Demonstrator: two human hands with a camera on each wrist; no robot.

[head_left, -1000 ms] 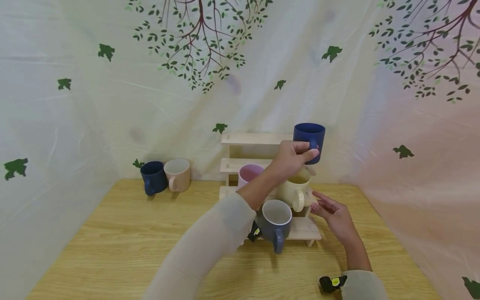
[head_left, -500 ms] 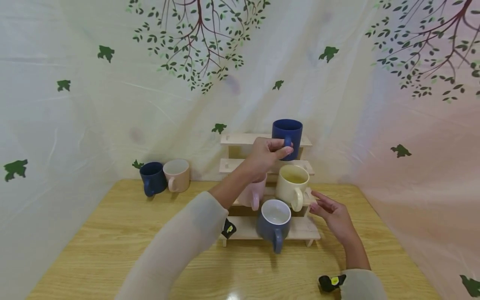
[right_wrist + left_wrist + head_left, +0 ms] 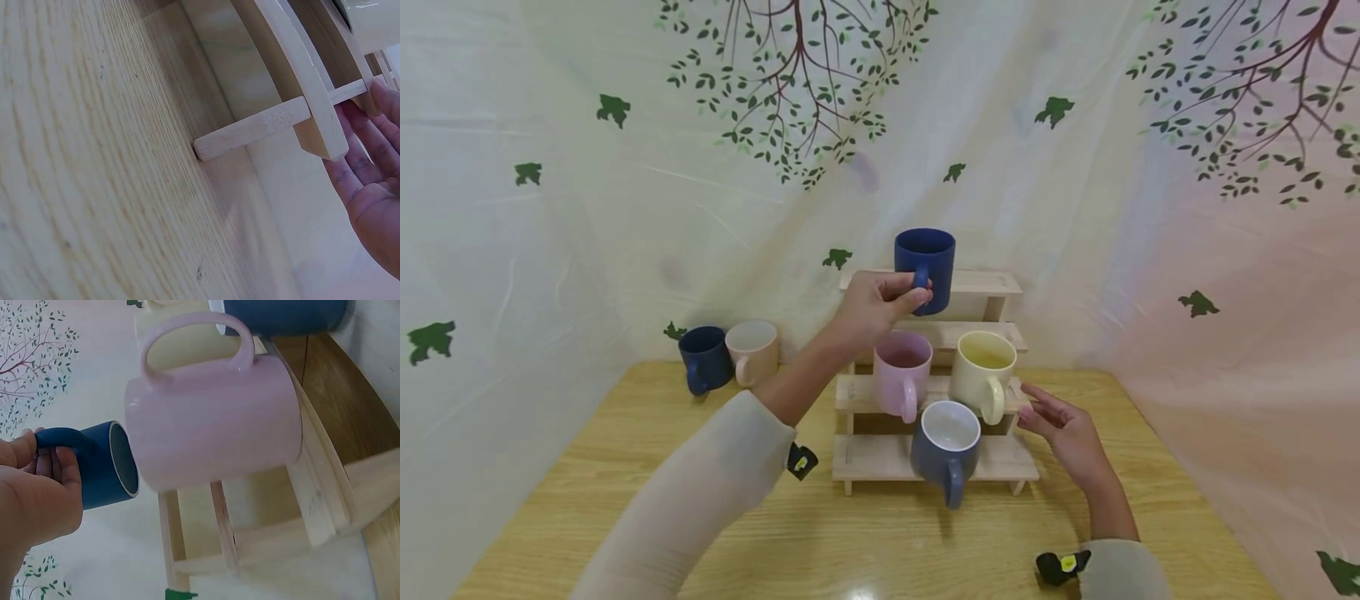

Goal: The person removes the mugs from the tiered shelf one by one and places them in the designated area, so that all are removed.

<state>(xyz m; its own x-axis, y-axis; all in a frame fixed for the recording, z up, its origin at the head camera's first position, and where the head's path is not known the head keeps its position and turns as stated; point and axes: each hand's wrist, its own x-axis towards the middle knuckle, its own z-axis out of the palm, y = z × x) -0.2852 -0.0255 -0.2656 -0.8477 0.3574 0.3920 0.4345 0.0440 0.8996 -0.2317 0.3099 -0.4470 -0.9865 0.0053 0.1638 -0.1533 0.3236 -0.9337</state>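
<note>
My left hand [image 3: 872,308] pinches the handle of a blue mug [image 3: 938,271], which is upright and overlaps the top step in the head view. In the left wrist view the thumb and fingers wrap that handle. My right hand [image 3: 1071,446] is at the right end of a wooden tiered stand [image 3: 872,458]. Its thumb and fingers hold the end of the second step, as the right wrist view shows. A pink mug [image 3: 891,383] and a pale yellow mug [image 3: 970,379] sit on the second step. Below them, a grey-blue mug [image 3: 936,462] stands on the lowest step.
On the left at the back of the wooden table [image 3: 700,483], a dark blue mug [image 3: 711,354] stands beside a beige mug [image 3: 760,346]. A printed cloth backdrop [image 3: 737,225] surrounds the table. Black wrist devices are strapped at both sleeves.
My left hand has carried the blue mug leftward and slightly up, from the stand's right side to its middle. The pink mug is now uncovered. My right hand stays in place.
</note>
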